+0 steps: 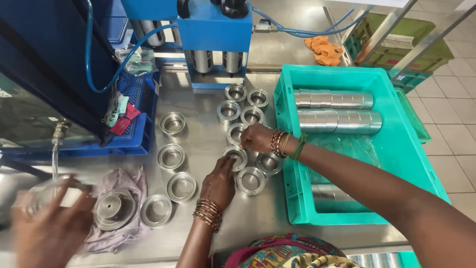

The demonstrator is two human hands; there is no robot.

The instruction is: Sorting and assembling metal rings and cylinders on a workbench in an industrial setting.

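My left hand (pixel 218 182) and my right hand (pixel 256 138) meet over one short metal ring (pixel 238 155) on the steel table (pixel 208 144). Fingertips of both hands grip its rim, the left from below and the right from above. It lies in a cluster of similar cup-like rings (pixel 252 116) beside a teal crate (pixel 283 149). Both wrists wear bangles. More rings (pixel 250 180) sit just right of my left hand.
Flanged rings (pixel 171 157) lie in a curved line to the left. The teal crate holds rows of stacked rings (pixel 333 99). A blue press (pixel 214 30) stands at the back, a blue tray (pixel 134 141) at left. A co-worker's blurred hand (pixel 49 233) is beside a cloth (pixel 126 181).
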